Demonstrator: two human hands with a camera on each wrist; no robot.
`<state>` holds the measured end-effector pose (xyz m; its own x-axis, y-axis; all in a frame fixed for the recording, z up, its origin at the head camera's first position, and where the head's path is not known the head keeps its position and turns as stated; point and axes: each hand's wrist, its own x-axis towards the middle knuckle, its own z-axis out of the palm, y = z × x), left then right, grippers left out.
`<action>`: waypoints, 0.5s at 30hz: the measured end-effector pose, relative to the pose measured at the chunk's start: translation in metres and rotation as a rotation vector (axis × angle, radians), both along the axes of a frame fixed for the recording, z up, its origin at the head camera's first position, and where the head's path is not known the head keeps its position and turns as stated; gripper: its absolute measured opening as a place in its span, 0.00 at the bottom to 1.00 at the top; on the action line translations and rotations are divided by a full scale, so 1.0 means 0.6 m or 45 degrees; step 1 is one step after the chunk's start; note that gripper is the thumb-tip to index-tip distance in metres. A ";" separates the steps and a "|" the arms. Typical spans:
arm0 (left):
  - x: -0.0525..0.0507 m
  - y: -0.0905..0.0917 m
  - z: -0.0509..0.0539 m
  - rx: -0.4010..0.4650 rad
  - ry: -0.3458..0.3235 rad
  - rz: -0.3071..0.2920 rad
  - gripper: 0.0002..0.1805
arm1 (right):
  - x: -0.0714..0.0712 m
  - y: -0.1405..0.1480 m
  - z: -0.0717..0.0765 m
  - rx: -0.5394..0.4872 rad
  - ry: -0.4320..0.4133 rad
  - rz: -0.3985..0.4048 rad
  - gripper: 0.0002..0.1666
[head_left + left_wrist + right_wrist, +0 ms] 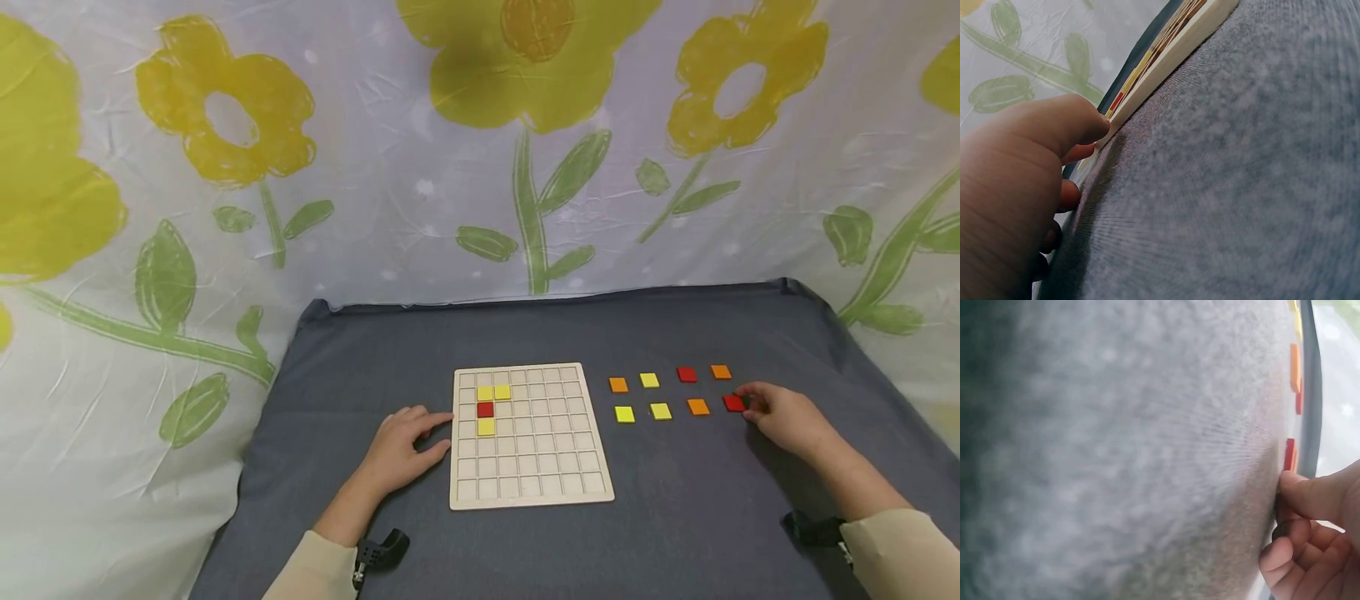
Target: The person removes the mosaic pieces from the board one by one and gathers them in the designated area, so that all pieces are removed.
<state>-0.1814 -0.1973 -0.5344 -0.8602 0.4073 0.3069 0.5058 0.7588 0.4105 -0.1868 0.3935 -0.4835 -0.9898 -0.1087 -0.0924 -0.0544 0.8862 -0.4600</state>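
Note:
A pale wooden grid board (547,442) lies on the dark cloth. Two yellow tiles (502,392) sit side by side near its upper left, with a red tile (485,409) below the left one and another yellow tile (486,427) under that. My left hand (393,450) rests at the board's left edge, fingers extended; in the left wrist view its thumb (1088,122) is beside the board's rim. At the right end of the near tile row, my right hand (783,417) pinches a loose red tile (732,403) by its right side. That tile appears low on the cloth.
Right of the board, loose tiles lie in two rows. The far row has an orange (618,385), a yellow (649,380), a red (686,374) and an orange tile (721,372). Nearer are yellow tiles (661,411) and an orange one (698,407). Behind hangs a flowered curtain (375,208).

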 end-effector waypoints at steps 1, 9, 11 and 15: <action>0.000 0.000 0.000 0.002 -0.001 -0.001 0.21 | 0.000 0.000 0.001 0.000 0.004 -0.003 0.20; -0.003 -0.001 -0.001 -0.010 -0.009 0.002 0.21 | 0.004 -0.023 0.039 -0.039 0.043 -0.032 0.26; -0.003 -0.001 -0.001 -0.006 -0.011 0.001 0.21 | 0.004 -0.039 0.054 -0.068 0.051 -0.021 0.28; -0.002 -0.002 -0.001 -0.007 -0.010 0.001 0.21 | 0.006 -0.079 0.079 -0.149 0.085 0.014 0.30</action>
